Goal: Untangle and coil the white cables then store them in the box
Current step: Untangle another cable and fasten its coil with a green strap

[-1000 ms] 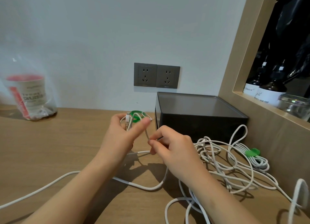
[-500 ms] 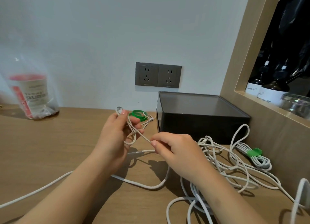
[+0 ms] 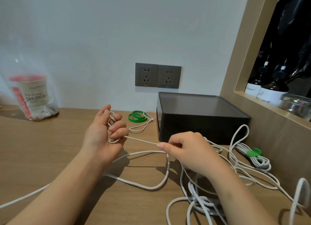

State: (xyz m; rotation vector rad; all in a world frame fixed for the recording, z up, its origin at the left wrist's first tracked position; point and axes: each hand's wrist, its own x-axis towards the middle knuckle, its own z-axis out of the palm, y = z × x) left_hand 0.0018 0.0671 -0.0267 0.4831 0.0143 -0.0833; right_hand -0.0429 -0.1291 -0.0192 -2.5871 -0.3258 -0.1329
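Cable held between your hands is thin, white and round, pulled into a straight taut span. Its long axis runs from your left hand down and right to your right hand. Your left hand is palm-up, with small loops of this cable wound around the curled fingers. Your right hand is closed, thumb and forefinger pinching the cable at the span's right end. The two hands are apart, joined only by the span.

Count of items:
- One tangle of thicker white cables, lying under and to the right of your right hand. You cannot tell how many separate cables it contains.
- One coiled bundle, right of your right hand, bound with one green tie.
- One loose cable run, curving on the table below both hands and leaving toward the left.
- One black box, just beyond your right hand.
- Green bands, stacked beyond your left hand; the exact count is unclear.
- Two wall sockets, beyond both hands.
- One bagged cup, far left of your left hand.
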